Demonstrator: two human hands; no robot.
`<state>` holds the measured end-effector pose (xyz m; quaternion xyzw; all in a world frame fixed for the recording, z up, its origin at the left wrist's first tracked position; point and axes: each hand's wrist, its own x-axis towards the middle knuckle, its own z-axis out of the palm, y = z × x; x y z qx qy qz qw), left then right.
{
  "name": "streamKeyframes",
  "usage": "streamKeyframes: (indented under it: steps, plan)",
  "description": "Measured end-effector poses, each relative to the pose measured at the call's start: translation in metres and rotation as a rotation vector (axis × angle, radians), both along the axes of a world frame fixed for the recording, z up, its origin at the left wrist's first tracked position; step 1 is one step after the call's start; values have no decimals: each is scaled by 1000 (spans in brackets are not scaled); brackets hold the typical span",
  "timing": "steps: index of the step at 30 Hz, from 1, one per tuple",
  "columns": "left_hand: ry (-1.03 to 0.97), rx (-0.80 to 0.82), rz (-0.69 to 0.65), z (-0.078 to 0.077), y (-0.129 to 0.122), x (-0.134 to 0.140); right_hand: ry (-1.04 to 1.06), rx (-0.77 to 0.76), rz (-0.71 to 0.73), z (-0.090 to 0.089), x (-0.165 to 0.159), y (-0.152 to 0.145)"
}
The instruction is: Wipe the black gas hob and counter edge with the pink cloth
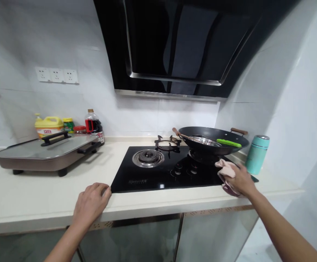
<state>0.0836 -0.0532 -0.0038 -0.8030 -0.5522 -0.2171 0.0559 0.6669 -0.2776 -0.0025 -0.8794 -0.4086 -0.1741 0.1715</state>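
Observation:
My right hand [241, 181] is wrapped round a pink cloth [226, 170] at the front right corner of the black glass gas stove [153, 182]. The cloth bunches on the glass and hangs towards the counter edge. My left hand [91, 199] rests on the counter, its fingers laid down and the thumb beside the stove's front left corner; it holds nothing. A black wok [202, 145] stands on the right burner, with a ladle or strainer with a wooden handle [187, 137] and a bright green-handled tool [228, 143] in it. The left burner [148, 158] is uncovered.
A loose pan support [168, 143] lies behind the burners. A turquoise flask [257, 154] stands right of the wok. On the left is a lidded electric pan [46, 153], with a sauce bottle [94, 125] and a yellow jug [49, 125] behind. The range hood [171, 47] overhangs the stove.

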Motion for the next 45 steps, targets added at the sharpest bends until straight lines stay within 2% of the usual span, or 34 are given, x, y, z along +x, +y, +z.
streamKeyframes:
  steps: [2,4,7,10,14,18,22,28,30,34,37,40,42,45]
  plan:
    - [1,5,-2,0,0,0,10,-146,-22,-8,-1,15]
    - [-10,18,3,0,-1,1,-5,-222,-13,-11,-5,25]
    - [-24,37,9,1,-2,2,-62,-243,56,-11,-21,31]
    - [-17,47,8,1,-4,4,-136,-266,201,-11,-58,33]
    - [0,47,19,0,-6,5,-211,-215,465,-13,-126,40]
    - [-8,39,30,1,-10,6,-160,-128,631,-12,-182,55]
    - [-32,30,30,0,-13,7,-91,-94,770,-8,-217,73]
    - [-95,29,18,-5,-12,6,6,-87,952,-3,-249,103]
    - [-115,25,12,-7,-13,7,40,-118,965,-2,-259,117]
    - [-154,-6,-21,-7,-16,6,40,-174,806,3,-275,142]
    - [-192,-106,-119,-1,-12,-6,20,-202,758,4,-284,153]
    - [-226,-160,-188,8,3,-34,11,-194,847,4,-296,163]
    - [-218,-109,-114,13,17,-60,8,-183,918,5,-306,173]
    - [-149,-44,83,13,33,-93,12,-171,973,13,-325,190]
